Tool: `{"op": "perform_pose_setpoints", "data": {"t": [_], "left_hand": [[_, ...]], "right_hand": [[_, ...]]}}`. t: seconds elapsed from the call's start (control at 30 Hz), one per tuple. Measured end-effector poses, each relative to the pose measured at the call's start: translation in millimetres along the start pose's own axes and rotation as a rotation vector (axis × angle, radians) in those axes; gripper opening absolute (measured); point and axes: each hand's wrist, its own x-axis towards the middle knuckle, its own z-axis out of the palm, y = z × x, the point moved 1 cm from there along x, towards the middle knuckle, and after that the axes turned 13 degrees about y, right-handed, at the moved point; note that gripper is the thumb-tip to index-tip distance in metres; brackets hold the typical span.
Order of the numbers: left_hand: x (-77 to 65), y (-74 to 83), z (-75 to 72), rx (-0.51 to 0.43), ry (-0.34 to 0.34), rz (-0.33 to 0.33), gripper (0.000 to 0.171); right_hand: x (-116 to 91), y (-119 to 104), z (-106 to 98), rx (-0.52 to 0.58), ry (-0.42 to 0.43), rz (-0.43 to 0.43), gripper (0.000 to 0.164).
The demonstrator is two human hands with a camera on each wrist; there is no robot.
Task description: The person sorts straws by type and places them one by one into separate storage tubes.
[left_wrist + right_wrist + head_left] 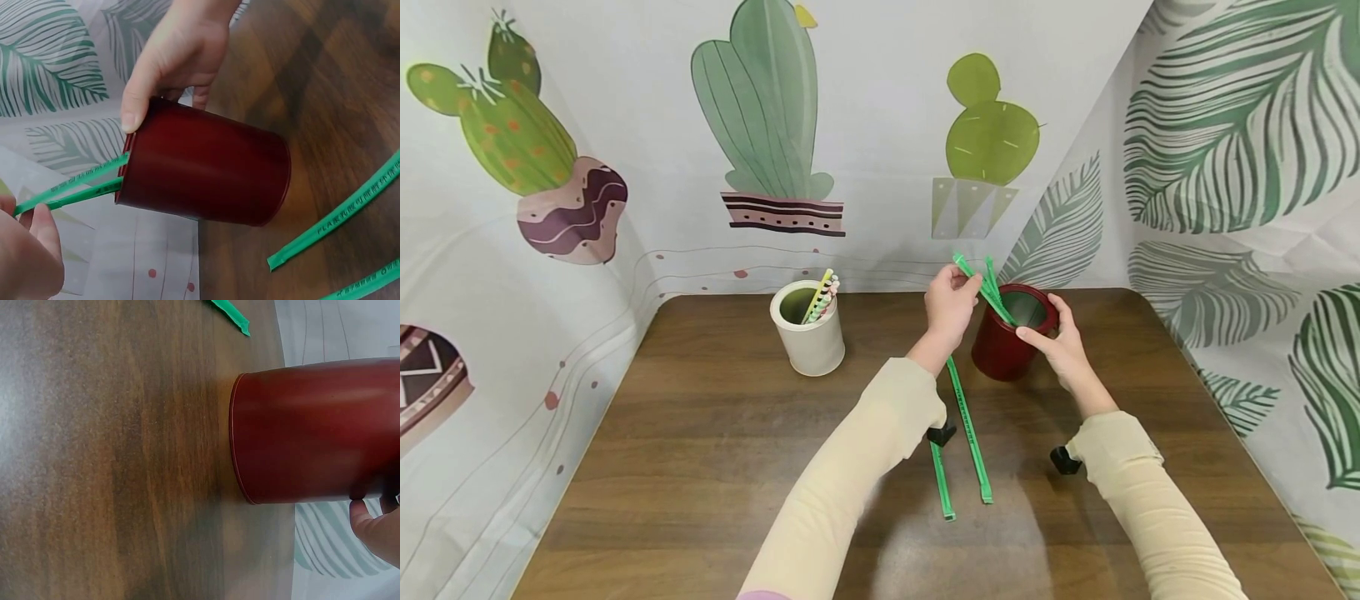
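A dark red cylindrical cup point(998, 350) stands upright at the back right of the table. My right hand point(1065, 346) grips its rim from the right, the thumb over the near edge and fingers at the far side. From the left, my left hand point(950, 307) pinches a green wrapped straw point(81, 178) near its upper end. That straw slants into the cup's mouth alongside another green straw point(990, 273); their lower ends are hidden inside. Two more green wrapped straws point(970, 429) lie on the wood below, partly covered by the left forearm.
At the back left stands a white cup point(815, 350) holding several patterned straws point(822, 297). The brown wooden table point(700, 467) ends against a hanging cloth point(880, 125) printed with cacti and leaves. Small black devices sit at both wrists.
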Motion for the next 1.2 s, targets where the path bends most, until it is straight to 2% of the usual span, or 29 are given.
{"op": "perform_pose_setpoints", "data": {"t": [0.27, 0.53, 0.7, 0.83, 1.2], "left_hand": [[-0.1, -8.6, -1.5, 0.101, -0.128, -0.025, 0.016], [1.2, -13.4, -4.4, 0.201, -0.204, 0.012, 0.017], [0.9, -20.2, -9.3, 0.297, -0.274, 0.058, 0.029], [3.2, -29.7, -17.4, 0.375, -0.284, 0.071, 0.033], [9.1, -54.8, -46.7, 0.427, -0.282, 0.038, 0.031]], "right_hand": [[-1.7, -0.7, 0.0, -0.006, 0.005, -0.012, 0.077], [-1.3, 1.3, -0.1, -0.016, 0.016, -0.028, 0.076], [-1.0, 1.4, 0.1, -0.016, 0.013, -0.019, 0.077], [-1.0, 0.6, 0.5, -0.002, 0.015, -0.017, 0.077], [-2.5, 0.1, -0.2, -0.006, -0.003, -0.029, 0.079]]}}
